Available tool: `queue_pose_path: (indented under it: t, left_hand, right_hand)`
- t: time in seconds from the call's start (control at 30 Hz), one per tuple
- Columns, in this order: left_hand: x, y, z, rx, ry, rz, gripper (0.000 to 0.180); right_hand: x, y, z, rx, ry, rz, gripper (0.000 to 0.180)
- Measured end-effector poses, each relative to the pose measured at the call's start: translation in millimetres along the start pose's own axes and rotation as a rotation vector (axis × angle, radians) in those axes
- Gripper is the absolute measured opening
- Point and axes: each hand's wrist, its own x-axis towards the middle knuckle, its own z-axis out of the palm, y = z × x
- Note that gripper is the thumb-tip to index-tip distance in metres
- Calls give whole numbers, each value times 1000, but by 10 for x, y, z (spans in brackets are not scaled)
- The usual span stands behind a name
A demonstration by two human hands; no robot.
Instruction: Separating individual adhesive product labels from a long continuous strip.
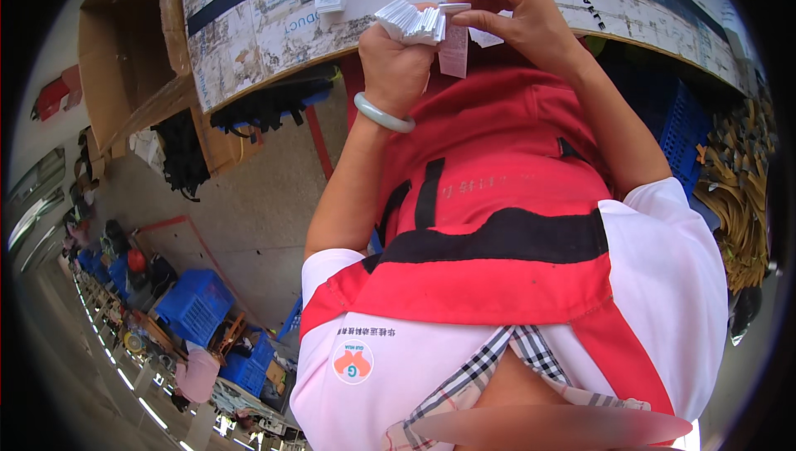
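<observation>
By the near edge of the desk (257, 46), our left hand (393, 67) has its fingers clamped round a stack of labels (410, 23). Just right of it, we pinch one label (454, 7) between the thumb and forefinger of our right hand (531, 24). We seem to be sorting single pieces; the next move calls for a light, steady pinch.

So you've got a fat wad of thin white labels (414, 23) bunched in your left hand (393, 70), packed on edge and slightly fanned at the top. One more white label (455, 7) is pinched about flat in your right hand (531, 16), right beside the wad. A printed white strip (453, 53) hangs just below it (can't tell if they're joined, tbh).
</observation>
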Motion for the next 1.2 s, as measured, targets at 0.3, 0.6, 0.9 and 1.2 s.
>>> queue_pose_path:
  t: [0.3, 0.6, 0.9, 1.2]
  left_hand:
    - [-17, 16, -11, -150, -33, -99, 20]
    - [-44, -37, 9, -196, -26, -51, 14]
    - [-52, -68, -41, -626, -113, -500, 28]
    - [-12, -145, -57, -645, -264, -577, 29]
  right_hand:
    - [-44, 117, 40, 139, 22, 9, 20]
    - [-70, 91, 76, 201, 17, 13, 19]
    - [-47, -194, 53, 376, -175, 149, 18]
    - [125, 389, 7, -47, 79, -56, 23]
